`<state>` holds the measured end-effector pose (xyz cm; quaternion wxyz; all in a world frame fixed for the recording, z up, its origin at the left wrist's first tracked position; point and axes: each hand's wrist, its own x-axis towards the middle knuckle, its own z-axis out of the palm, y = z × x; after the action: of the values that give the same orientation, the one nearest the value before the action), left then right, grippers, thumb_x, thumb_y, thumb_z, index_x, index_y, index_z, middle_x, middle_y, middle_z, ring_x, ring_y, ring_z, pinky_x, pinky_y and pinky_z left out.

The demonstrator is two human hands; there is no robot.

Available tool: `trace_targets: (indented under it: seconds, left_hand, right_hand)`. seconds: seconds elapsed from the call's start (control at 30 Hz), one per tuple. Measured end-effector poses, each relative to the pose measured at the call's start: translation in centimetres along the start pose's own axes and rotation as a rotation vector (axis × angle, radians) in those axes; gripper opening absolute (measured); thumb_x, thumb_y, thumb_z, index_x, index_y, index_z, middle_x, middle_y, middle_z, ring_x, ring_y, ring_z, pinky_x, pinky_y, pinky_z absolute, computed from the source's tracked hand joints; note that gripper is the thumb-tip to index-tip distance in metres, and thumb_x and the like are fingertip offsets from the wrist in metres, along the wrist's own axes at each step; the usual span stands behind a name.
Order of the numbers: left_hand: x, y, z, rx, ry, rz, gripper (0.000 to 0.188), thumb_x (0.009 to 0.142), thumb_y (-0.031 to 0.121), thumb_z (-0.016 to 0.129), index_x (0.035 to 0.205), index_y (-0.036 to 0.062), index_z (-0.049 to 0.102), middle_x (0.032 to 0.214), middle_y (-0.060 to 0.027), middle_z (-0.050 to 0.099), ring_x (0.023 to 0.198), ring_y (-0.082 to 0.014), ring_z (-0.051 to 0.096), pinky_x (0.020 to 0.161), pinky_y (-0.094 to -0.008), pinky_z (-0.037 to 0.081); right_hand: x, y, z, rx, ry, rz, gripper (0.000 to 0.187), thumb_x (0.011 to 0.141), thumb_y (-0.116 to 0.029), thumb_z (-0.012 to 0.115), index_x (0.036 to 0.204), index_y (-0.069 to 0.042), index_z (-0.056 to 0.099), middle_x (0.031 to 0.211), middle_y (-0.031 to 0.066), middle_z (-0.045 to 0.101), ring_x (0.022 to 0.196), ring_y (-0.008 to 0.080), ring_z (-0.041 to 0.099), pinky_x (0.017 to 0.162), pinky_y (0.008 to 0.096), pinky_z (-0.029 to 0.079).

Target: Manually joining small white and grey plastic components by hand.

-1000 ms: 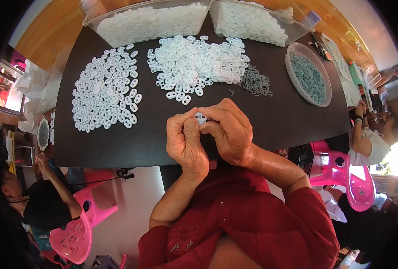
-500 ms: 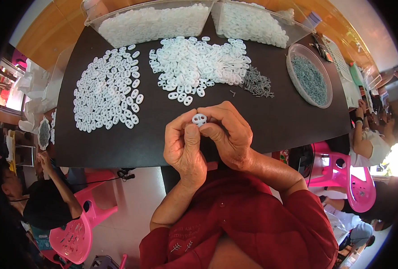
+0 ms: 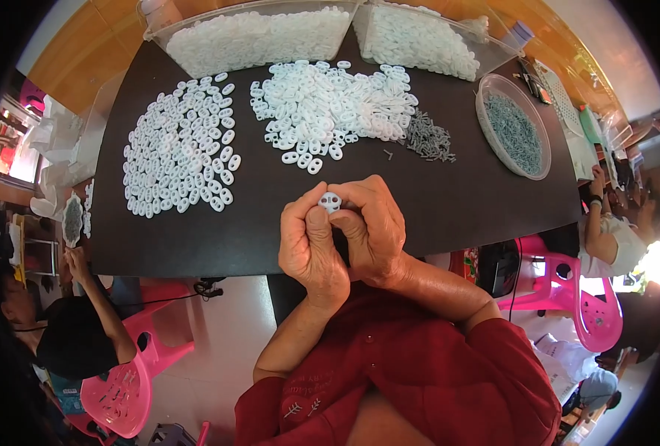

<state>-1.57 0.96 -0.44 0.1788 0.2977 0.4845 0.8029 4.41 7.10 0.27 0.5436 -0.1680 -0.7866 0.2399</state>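
we see one small white piece [image 3: 330,201] with its flat, pierced face turned up toward our camera, two dark holes lying side by side from left to right. its long axis seems to run along that line of holes, across the body, but fingertips cover parts of the outline, so we cannot tell its full length.

the piece sits between the tips of both hands, out at the very end of the grip. the left hand [image 3: 313,245] pinches its left side, index finger above and thumb below; the right hand [image 3: 374,230] pinches its right side the same way, thumb tip at the lower right edge. we see the two index fingertips almost meeting at the top.

both hands are raised in front of the red shirt [image 3: 404,357], over the near edge of the dark table [image 3: 189,249], fingers curled in and knuckles outward. the left forearm rises leaning right, the right forearm slants up and left, so we see the wrists draw together while the elbows stand wide.

beyond the fingers we have a central heap of white pieces [image 3: 319,104], a spread of white pieces [image 3: 174,152] to its left, and small grey pins [image 3: 429,139] to its right.
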Motion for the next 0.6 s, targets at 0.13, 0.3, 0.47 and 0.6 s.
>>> trace_targets:
  seconds: [0.13, 0.3, 0.47, 0.6]
  left_hand:
    - [-0.52, -0.26, 0.17, 0.048, -0.008, 0.061, 0.023, 0.099, 0.014, 0.045, 0.109, -0.0039, 0.057, 0.096, -0.0028, 0.056, 0.08, -0.0048, 0.049, 0.071, -0.0195, 0.043]
    - [-0.41, -0.31, 0.32, 0.115, -0.003, 0.105, 0.023, 0.099, 0.012, 0.046, 0.111, -0.005, 0.056, 0.089, -0.0044, 0.053, 0.077, -0.0077, 0.049, 0.068, -0.0211, 0.043]
    - [-0.09, -0.63, 0.1, 0.099, -0.048, 0.125, 0.022, 0.098, 0.012, 0.047, 0.11, -0.0046, 0.055, 0.087, -0.004, 0.052, 0.074, -0.0077, 0.047, 0.064, -0.0206, 0.041]
    - [0.02, -0.66, 0.22, 0.082, -0.052, 0.112, 0.018, 0.098, 0.008, 0.047, 0.109, -0.0036, 0.056, 0.087, -0.0048, 0.052, 0.073, -0.0091, 0.048, 0.063, -0.0216, 0.041]
  right_hand:
    - [-0.11, -0.39, -0.18, -0.029, 0.007, -0.007, 0.019, 0.081, 0.003, 0.059, 0.1, 0.006, 0.059, 0.081, 0.0114, 0.058, 0.064, 0.019, 0.05, 0.054, 0.0285, 0.042]
    - [0.15, -0.18, -0.29, -0.05, 0.031, -0.081, 0.021, 0.078, 0.007, 0.059, 0.099, 0.007, 0.058, 0.08, 0.0129, 0.058, 0.063, 0.021, 0.05, 0.053, 0.0298, 0.041]
    - [0.33, 0.17, -0.59, -0.038, 0.015, -0.094, 0.022, 0.077, 0.008, 0.059, 0.099, 0.007, 0.057, 0.08, 0.0131, 0.058, 0.062, 0.0213, 0.051, 0.053, 0.0303, 0.042]
    - [0.66, 0.04, -0.71, -0.04, 0.013, -0.094, 0.022, 0.076, 0.007, 0.061, 0.098, 0.006, 0.058, 0.08, 0.0127, 0.059, 0.063, 0.0226, 0.053, 0.054, 0.0313, 0.042]
